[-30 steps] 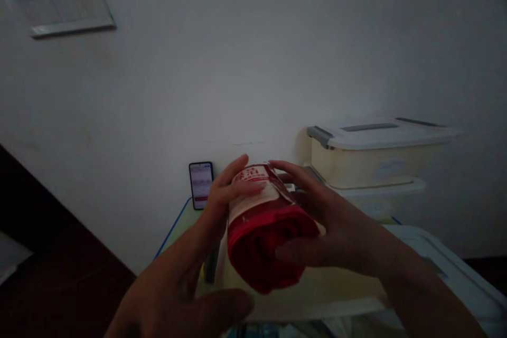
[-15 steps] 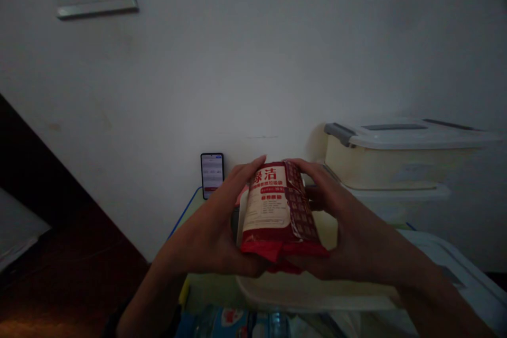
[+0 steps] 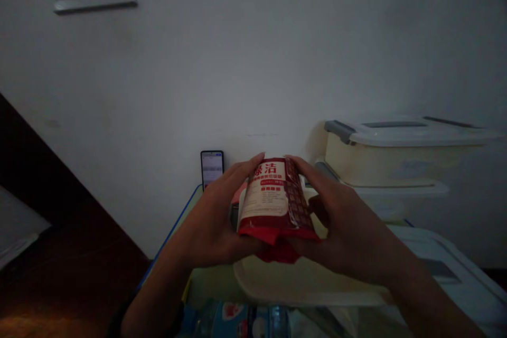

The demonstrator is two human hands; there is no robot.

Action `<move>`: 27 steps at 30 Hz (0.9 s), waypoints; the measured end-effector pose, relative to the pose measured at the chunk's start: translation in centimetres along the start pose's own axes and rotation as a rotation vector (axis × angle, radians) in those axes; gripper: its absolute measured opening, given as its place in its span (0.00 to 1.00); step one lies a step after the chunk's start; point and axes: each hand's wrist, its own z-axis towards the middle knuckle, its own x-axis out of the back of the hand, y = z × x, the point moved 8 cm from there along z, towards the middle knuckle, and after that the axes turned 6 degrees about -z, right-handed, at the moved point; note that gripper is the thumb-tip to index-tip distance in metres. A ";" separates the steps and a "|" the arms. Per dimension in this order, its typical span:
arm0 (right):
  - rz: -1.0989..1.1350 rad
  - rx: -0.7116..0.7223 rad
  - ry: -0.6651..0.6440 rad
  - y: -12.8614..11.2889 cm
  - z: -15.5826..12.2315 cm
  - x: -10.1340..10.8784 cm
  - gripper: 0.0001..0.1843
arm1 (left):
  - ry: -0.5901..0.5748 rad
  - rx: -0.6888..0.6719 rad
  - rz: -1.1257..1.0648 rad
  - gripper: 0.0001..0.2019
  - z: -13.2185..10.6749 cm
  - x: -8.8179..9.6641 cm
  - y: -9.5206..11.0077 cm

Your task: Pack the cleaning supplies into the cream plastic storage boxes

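I hold a red and white packet (image 3: 273, 203) of rolled red bags with printed characters, label facing me, in front of my chest. My left hand (image 3: 216, 222) grips its left side with fingers curled along the edge and thumb underneath. My right hand (image 3: 336, 222) clasps the right side, fingers wrapped over the top corner. The packet hangs above a pale plastic lid (image 3: 293, 288) lying on a low surface.
A lit phone (image 3: 212, 167) leans upright against the white wall. Two cream storage boxes with lids (image 3: 396, 153) are stacked at the right. A bigger lidded bin (image 3: 447, 269) lies below them. Packaged items (image 3: 237, 322) show at the bottom edge. Dark floor lies to the left.
The packet was turned from end-on to label-up between my hands; my left hand closed onto its side. The view shifted slightly right.
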 end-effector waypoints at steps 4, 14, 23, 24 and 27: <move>0.008 0.003 0.036 -0.4 0.2 0.1 0.47 | 0.033 0.051 0.039 0.42 0.1 0.3 0.2; 0.195 -0.033 0.050 0.2 -0.1 0.4 0.50 | -0.028 0.097 -0.333 0.45 -0.1 -0.1 -0.1; 0.697 -0.149 0.066 3.2 0.2 1.7 0.18 | 0.055 0.197 -0.710 0.23 0.4 0.2 -3.0; 0.714 -0.150 0.056 3.4 0.3 1.7 0.18 | 0.073 0.208 -0.711 0.23 0.4 0.2 -3.3; 0.772 -0.124 0.047 3.2 0.4 1.3 0.17 | 0.091 0.207 -0.735 0.24 0.4 0.4 -3.6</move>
